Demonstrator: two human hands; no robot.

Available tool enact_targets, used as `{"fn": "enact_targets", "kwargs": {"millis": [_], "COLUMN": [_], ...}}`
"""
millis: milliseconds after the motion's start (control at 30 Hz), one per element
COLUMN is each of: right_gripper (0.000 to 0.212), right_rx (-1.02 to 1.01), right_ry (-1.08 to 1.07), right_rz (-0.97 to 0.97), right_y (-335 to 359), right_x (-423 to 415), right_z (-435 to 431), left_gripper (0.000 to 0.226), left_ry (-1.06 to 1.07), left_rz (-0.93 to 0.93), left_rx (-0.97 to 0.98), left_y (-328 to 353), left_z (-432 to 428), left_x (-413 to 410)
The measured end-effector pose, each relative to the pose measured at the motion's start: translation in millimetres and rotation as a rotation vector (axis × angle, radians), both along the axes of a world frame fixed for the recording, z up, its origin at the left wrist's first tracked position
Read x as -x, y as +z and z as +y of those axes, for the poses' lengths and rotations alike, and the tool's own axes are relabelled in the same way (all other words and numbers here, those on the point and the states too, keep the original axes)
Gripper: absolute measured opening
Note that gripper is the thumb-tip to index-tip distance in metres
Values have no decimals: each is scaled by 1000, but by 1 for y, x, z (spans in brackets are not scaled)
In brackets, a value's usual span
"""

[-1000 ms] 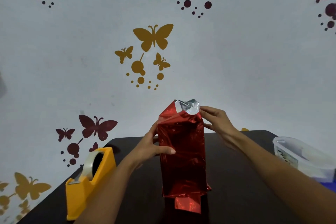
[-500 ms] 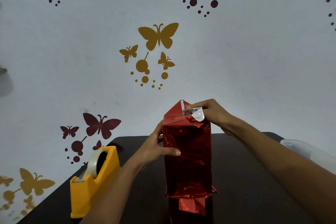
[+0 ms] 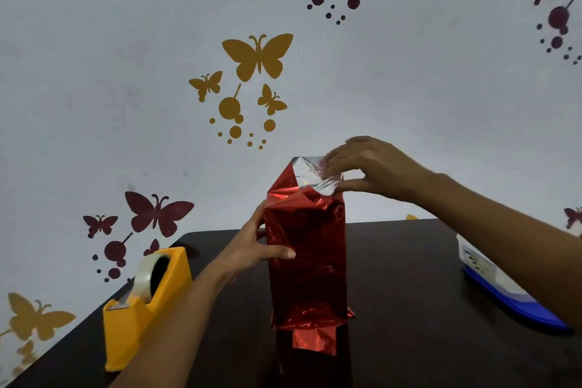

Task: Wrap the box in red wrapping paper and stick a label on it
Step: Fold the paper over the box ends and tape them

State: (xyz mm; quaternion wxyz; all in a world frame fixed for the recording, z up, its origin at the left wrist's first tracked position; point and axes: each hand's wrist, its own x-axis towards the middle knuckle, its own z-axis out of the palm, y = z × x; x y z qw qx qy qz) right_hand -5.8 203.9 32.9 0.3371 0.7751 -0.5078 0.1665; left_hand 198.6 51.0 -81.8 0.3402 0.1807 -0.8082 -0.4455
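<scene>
- Dark brown flat-topped table point(image 3: 409, 277).
- Yellow plastic tape dispenser point(image 3: 148, 302) holding a roll of clear tape, on the table's left edge.
- Clear plastic container point(image 3: 485, 271) over a blue base, at the table's right edge.
- Pale wall point(image 3: 409, 88) with gold and maroon butterfly decals, behind the table.

A pale wall point(image 3: 409, 88) with gold and maroon butterfly decals point(image 3: 257, 55) rises behind a dark table point(image 3: 409, 293).

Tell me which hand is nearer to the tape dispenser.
Left. The left hand grips the box on the side facing the dispenser; the right hand pinches the paper at the box top, farther away.
</scene>
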Motion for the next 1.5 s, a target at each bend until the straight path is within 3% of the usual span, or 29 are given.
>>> {"fn": "enact_targets", "kwargs": {"millis": [100,267,333,433,467,567,633,700,767,900,1100,1267,1400,1500], "right_gripper": [17,21,34,10,1,12,8,6,11,12,13,33,21,31], "right_rx": [14,-301,-317,-288,-247,163,423,381,201,-39,-153,-241,-255,-298], "right_ry": [41,102,45,158,266,579,543,379,306,384,249,124,57,32], "right_rz": [-112,-489,-436,-455,-568,-1093,-1398,-1573,-1562,-1454,-1258,-1155,-1071,-1062], "right_y": [10,26,21,21,24,28,13,-15,-42,-51,-42,-39,-35,-35], "right_x": [-15,-22,-23,-30,-31,-20,-7,1,2,-10,-17,-23,-29,-29], "right_z": [3,7,2,1,4,8,1,-7,-14,-24,-36,-37,-37,-35], "left_gripper": [95,97,96,100,102,103,103,106,109,104,105,109,107,104], "left_ry": [12,16,13,10,11,16,20,24,31,42,40,61,69,63], "left_rz": [-3,-13,-10,-14,-15,-12,-11,-17,-23,-24,-30,-43,-42,-25], "left_rx": [0,-4,-5,-3,-1,3,3,0,-2,12,28,39,38,47], "left_y": [1,2,3,2,2,2,1,-1,-1,1,0,1,1,1], "left_z": [3,6,6,8,8,9,9,8,7,12,13,14,15,17], "left_x": [0,0,1,-1,-2,-2,-2,-3,-2,-2,-5,-5,-6,-6]}}
